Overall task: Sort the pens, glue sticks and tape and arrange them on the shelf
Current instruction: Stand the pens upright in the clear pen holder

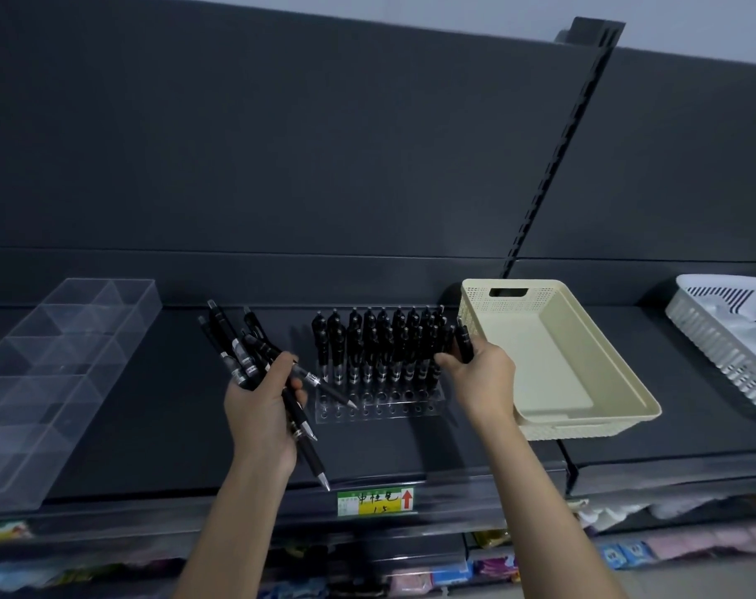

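Currently, left hand [259, 408] gripping a bundle of black pens [249, 358], barrels fanned toward 11 o'clock, right hand [480, 378] pinching a single pen [463, 341] upright at its 11 o'clock, clear rack [380, 406] of standing pens at its 9 o'clock, cream basket [540, 352] at 3 o'clock.

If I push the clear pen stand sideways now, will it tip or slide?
Probably slide: the clear pen stand looks low and wide. The upright pens fill only its back rows, so it may feel back-heavy. Tall pens could wobble in their holes.
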